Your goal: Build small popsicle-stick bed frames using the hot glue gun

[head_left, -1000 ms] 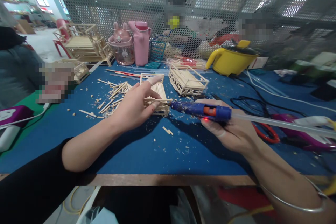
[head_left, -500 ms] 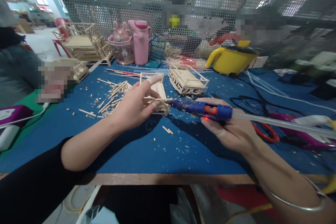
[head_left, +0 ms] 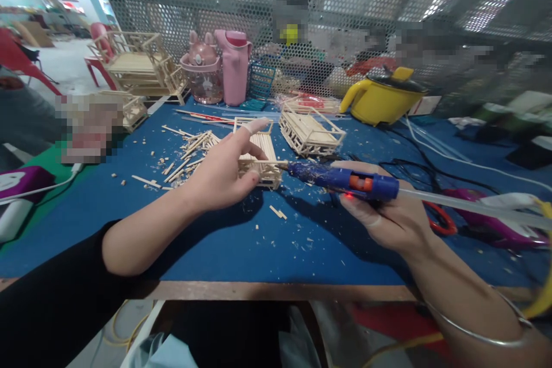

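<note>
The left hand [head_left: 224, 169] partly hides the stick frame [head_left: 264, 142].

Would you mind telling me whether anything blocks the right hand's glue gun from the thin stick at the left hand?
Nothing visible does: the glue gun has its nozzle at the right end of the thin stick.

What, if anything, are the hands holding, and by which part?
Right hand: blue glue gun, from beneath its body. Left hand: wooden frame, by its left side.

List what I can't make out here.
Head view:
Left part of the stick frame: behind the left hand.
Handle of the blue glue gun: hidden by the right hand.
Far end of the glue stick: cut off by right edge.
Inside of yellow pot: under lid.
</note>
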Motion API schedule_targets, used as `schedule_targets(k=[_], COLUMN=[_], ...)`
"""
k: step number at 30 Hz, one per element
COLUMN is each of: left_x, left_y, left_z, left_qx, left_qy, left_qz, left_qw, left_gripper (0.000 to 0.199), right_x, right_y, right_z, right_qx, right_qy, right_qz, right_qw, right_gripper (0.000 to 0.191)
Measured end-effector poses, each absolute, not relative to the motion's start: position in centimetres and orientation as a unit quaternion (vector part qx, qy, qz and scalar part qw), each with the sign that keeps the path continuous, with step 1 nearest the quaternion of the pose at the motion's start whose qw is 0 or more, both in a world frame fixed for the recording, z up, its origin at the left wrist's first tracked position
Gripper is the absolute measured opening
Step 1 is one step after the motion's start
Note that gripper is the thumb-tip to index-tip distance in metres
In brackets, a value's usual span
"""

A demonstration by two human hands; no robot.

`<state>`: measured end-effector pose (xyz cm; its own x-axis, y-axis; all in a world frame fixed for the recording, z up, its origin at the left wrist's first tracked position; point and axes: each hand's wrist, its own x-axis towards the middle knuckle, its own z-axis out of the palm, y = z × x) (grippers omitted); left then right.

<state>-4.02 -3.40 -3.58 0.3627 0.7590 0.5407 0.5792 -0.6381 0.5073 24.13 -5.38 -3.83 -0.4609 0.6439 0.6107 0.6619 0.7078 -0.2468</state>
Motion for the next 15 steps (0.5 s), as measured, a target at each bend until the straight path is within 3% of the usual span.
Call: schedule_targets(k=[8,15], left_x=[-3.7,-3.7], left_y=[-3.1,-3.1], left_z=[-3.9,-3.9], left_qx=[0.814,0.809], left_qy=[0.408,0.411], left_qz=[0.395,0.398], left_qw=[0.122,0.131], left_gripper=[0.065,0.066], right_x=[23.8,22.0], right_y=[-8.5,-9.4], right_z=[-5.0,-4.4], right_qx=[-0.418,-0.355], right_qy=[-0.833,-0.87], right_qz=[-0.055,-0.111], right_qw=[0.357,0.324], right_gripper=[0.038,0.037])
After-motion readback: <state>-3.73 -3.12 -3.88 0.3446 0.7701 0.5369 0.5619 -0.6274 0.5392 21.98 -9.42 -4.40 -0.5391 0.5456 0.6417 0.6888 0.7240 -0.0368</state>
